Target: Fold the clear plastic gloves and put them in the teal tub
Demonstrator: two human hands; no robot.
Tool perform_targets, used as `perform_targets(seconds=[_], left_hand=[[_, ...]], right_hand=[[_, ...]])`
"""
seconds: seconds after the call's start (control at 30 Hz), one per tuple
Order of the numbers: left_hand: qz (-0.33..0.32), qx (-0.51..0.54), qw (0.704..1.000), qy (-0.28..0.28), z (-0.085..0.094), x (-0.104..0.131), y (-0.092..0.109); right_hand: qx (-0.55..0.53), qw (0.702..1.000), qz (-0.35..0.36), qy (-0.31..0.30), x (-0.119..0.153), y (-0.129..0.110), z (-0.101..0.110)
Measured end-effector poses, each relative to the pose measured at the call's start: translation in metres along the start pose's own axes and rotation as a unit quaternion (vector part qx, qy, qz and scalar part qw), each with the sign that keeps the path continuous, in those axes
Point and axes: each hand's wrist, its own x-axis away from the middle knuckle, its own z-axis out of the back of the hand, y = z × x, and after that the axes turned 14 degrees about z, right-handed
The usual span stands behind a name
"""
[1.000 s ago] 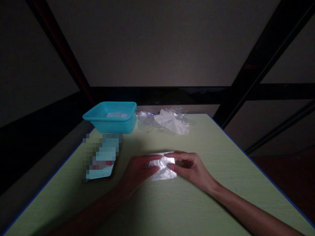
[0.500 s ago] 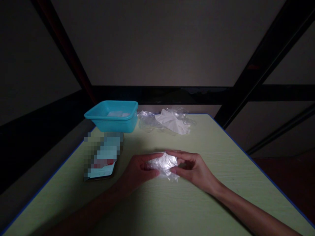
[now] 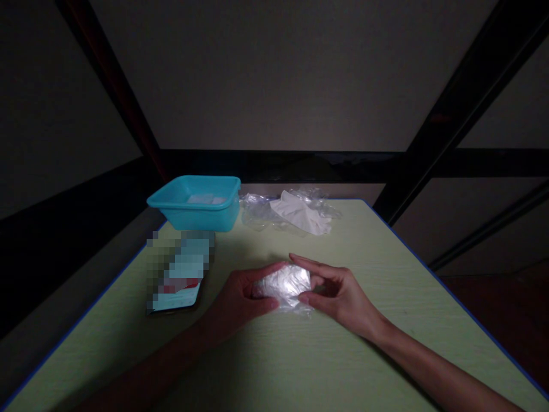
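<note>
A small packet in clear, crinkled plastic wrap (image 3: 286, 285) is at the middle of the table, held between both hands. My left hand (image 3: 240, 297) grips its left end, thumb on the near side and fingers along the far side. On the right end, my right hand (image 3: 337, 292) pinches the packet with its thumb at the near edge. The right index finger reaches over the far edge, slightly raised. A loose fringe of plastic sticks out toward me below the packet. Glare hides what lies inside the wrap.
A turquoise plastic basin (image 3: 201, 217) with white items inside stands at the back left. In front of it lies a phone (image 3: 184, 274), partly pixelated. A white crumpled cloth or tissue (image 3: 300, 213) rests on clear plastic bags (image 3: 257, 209) at the back of the blue-edged table (image 3: 364, 246).
My right index finger has lifted a little off the packet's far edge. The near plastic fringe lies slightly differently, and the left hand has hardly moved.
</note>
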Motion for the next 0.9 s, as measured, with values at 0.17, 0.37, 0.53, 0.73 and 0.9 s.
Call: perform_targets(seconds=[0.17, 0.37, 0.53, 0.73, 0.9], left_hand=[[0.02, 0.015, 1.0, -0.006, 0.0, 0.001, 0.001], [-0.006, 0.002, 1.0, -0.014, 0.002, 0.0, -0.001], [0.003, 0.019, 1.0, -0.01, 0.003, 0.001, 0.0], [-0.025, 0.024, 0.999, -0.001, 0.005, -0.002, -0.002], [-0.04, 0.029, 0.999, 0.01, 0.004, 0.001, 0.001]], right_hand=[[-0.014, 1.0, -0.004, 0.001, 0.0, 0.0, 0.001], [-0.061, 0.998, -0.034, -0.005, 0.002, 0.006, 0.001], [-0.131, 0.989, -0.072, -0.012, 0.004, 0.017, 0.001], [-0.2, 0.976, -0.078, 0.026, -0.001, 0.022, -0.001], [-0.191, 0.977, -0.094, 0.025, -0.004, 0.015, 0.001]])
